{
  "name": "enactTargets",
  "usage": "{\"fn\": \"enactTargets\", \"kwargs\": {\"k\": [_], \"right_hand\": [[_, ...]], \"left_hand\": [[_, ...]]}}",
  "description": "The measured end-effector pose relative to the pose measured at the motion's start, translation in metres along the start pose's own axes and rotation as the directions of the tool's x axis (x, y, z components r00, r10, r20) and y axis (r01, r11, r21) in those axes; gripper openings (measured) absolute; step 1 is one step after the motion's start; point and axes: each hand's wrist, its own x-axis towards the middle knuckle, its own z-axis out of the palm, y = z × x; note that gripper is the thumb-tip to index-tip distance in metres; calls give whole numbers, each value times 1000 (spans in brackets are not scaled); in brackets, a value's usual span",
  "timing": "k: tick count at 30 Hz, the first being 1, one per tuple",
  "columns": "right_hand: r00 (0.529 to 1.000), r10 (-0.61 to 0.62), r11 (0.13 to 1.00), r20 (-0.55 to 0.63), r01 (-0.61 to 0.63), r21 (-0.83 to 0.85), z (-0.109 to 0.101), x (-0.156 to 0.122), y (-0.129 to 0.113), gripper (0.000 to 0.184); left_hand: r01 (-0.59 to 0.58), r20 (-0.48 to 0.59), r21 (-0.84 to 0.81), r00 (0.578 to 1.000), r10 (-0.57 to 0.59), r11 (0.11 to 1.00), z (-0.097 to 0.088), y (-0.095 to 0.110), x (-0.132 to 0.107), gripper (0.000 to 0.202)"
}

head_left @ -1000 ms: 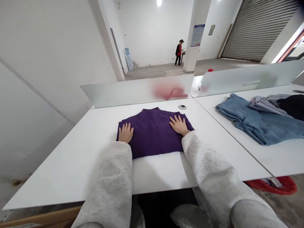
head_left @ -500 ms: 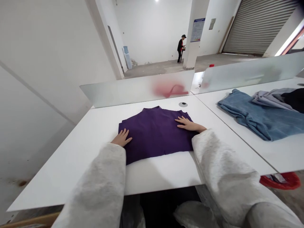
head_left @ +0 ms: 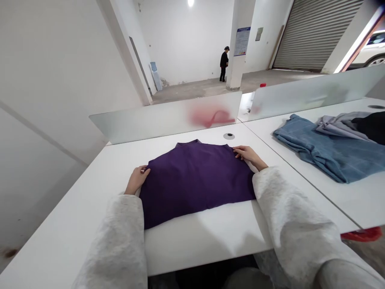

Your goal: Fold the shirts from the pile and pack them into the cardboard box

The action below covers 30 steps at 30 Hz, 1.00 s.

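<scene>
A folded purple garment [head_left: 195, 180] lies on the white table [head_left: 186, 249], spread wide between my hands. At its left edge, my left hand [head_left: 137, 178] has its thumb and fingers closed on the cloth near the upper corner. My right hand [head_left: 248, 155] pinches the upper right corner, fingertips on the fabric. A collar-like edge [head_left: 188, 142] shows at the garment's far side. The cloth beneath the fingers is partly hidden.
Blue folded jeans [head_left: 327, 148] and a grey and black garment [head_left: 343, 124] lie on the adjoining table at right. Frosted dividers [head_left: 168, 118] line the back edge. A red bin [head_left: 362, 235] is below at right. A person [head_left: 223, 64] stands far off by a pillar.
Both hands were flat on the purple garment; they have moved out to its sides and closed on its edges. The far person has turned away.
</scene>
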Motion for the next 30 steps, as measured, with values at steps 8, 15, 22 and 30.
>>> {"fn": "enactTargets", "kwargs": {"k": [8, 15, 22, 30], "right_hand": [[995, -90, 952, -47, 72, -298, 10, 19, -5, 19], [962, -130, 962, -240, 64, -265, 12, 22, 3, 22], [967, -97, 949, -236, 19, -313, 10, 26, 8, 22], [993, -108, 932, -41, 87, -351, 9, 20, 1, 31]], "left_hand": [[93, -48, 124, 995, -87, 988, 8, -2, 10, 40], [-14, -7, 144, 1000, 15, 989, -10, 1, 13, 33], [-69, 10, 224, 998, 69, 972, -24, 13, 24, 34], [-122, 82, -41, 989, 125, 992, -1, 8, 26, 46]]}}
